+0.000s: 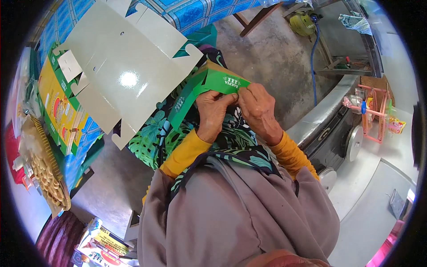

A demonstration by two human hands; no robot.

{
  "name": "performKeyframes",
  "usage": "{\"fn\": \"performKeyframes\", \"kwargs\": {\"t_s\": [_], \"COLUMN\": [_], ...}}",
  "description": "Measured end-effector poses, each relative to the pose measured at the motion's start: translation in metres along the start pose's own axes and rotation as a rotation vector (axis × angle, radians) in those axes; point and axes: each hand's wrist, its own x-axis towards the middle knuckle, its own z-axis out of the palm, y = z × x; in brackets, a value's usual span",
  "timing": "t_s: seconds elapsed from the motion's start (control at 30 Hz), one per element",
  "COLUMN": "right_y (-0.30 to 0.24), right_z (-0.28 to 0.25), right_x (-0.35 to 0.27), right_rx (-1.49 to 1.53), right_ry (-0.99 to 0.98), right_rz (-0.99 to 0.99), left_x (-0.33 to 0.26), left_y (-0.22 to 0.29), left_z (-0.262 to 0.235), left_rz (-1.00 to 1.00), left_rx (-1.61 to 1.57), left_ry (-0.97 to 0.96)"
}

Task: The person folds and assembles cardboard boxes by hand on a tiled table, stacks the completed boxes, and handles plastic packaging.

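Observation:
A green and yellow cardboard box (213, 82), partly folded, rests over my lap with its green side panels toward me. My left hand (212, 113) grips its near edge, thumb pointing right along the rim. At the box's right corner my right hand (259, 109) pinches the green edge, its fingers curled. The two hands are close together, thumbs almost meeting. Just left of them lies a large unfolded carton blank (133, 62), pale grey side up, with cut tabs and slots. Its far end is on the table, and the near part reaches toward my lap.
A table with a blue patterned cloth (189, 13) stands ahead and left. More yellow and green printed cartons (60, 109) lie there. Far left is a woven tray (46, 160) of small round pieces. To the right are a gas cylinder (302, 24), a blue hose (315, 66) and a pink rack (373, 109).

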Motion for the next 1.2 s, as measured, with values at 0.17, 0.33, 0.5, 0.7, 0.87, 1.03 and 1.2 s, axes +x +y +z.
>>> {"fn": "performKeyframes", "kwargs": {"t_s": [0.17,0.33,0.5,0.7,0.87,1.03,1.2], "right_y": [0.000,0.001,0.000,0.007,0.024,0.042,0.070], "right_z": [-0.002,-0.001,-0.002,-0.034,-0.072,-0.053,-0.030], "right_x": [-0.003,-0.009,0.001,0.013,0.076,0.091,0.076], "right_rx": [0.323,0.160,0.238,0.616,0.607,0.768,1.062], "right_ry": [0.140,0.111,0.186,-0.187,-0.078,-0.730,-0.916], "right_rz": [0.045,-0.042,0.066,0.296,-0.204,-0.124,0.244], "left_x": [-0.001,-0.004,0.002,-0.003,-0.003,0.008,0.025], "left_y": [0.000,0.000,0.008,0.017,0.070,0.100,0.066], "left_z": [-0.003,0.003,0.001,0.003,-0.019,-0.031,-0.048], "left_rz": [-0.033,-0.021,-0.042,0.192,0.104,-0.163,-0.199], "left_rx": [-0.202,-0.161,-0.058,0.103,0.405,0.686,0.592], "left_ry": [0.010,-0.061,-0.078,-0.174,-0.530,-0.842,-0.879]}}
